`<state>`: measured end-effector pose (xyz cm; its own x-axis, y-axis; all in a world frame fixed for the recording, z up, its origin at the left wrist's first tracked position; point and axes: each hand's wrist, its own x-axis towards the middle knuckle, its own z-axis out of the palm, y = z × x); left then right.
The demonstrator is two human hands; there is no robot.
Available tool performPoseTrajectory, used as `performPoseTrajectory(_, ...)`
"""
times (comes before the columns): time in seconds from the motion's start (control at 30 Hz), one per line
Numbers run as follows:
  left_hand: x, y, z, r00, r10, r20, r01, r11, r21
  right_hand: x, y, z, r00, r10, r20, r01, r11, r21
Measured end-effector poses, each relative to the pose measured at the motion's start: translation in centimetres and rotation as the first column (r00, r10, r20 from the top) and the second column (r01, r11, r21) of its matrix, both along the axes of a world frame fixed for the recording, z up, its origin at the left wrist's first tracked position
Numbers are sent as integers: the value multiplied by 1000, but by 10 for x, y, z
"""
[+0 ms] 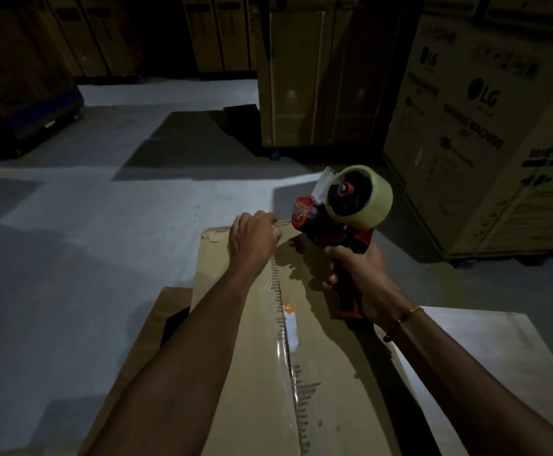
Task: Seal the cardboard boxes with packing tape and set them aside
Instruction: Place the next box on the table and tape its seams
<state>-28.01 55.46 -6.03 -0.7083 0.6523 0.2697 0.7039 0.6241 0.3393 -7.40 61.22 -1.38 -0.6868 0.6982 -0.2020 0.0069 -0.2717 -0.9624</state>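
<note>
Two bare forearms reach over a cardboard box (245,373) on the floor, clear tape along its centre seam. Left hand (252,236) presses the far edge, fingers curled over it. Right hand (362,274) grips a red tape dispenser (341,215), raised beside that edge. Best now: hold the tape end down, tilt the blade and cut cleanly.

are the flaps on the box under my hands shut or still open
Shut. The flaps of the box lie flat and meet along the middle seam, with a shiny strip of clear tape running over it toward the far edge.
</note>
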Motion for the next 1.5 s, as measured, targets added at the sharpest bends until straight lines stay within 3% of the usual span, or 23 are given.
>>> performPoseTrajectory(0.23,-14,10,0,996,90,21,-89,995,-45,-1,4,-4,1000,-6,-5,6,999,-38)
performPoseTrajectory(0.4,-17,6,-16,989,-148,-14,134,928,-348,0,1,3,1000,24,1,-24,999,-30)
performPoseTrajectory(0.5,-17,0,-18,972,-229,-49,185,879,-440,1,1,4,999,36,12,-36,999,-23)
performPoseTrajectory(0.77,48,-68,-12,959,-273,81,284,903,-321,20,-13,9,997,38,62,-42,998,53)
performPoseTrajectory(1.07,96,-122,-10,946,-309,100,324,880,-346,81,-48,13,993,15,114,-29,992,126)
performPoseTrajectory(1.23,127,-151,-9,969,-226,103,247,918,-311,128,-70,21,988,29,150,-59,977,204)
performPoseTrajectory(1.37,164,-188,1,992,10,125,26,958,-285,163,-88,22,990,47,136,-79,968,238)
performPoseTrajectory(1.5,204,-228,9,947,231,224,-190,964,-187,194,-107,18,988,117,99,-135,969,206)
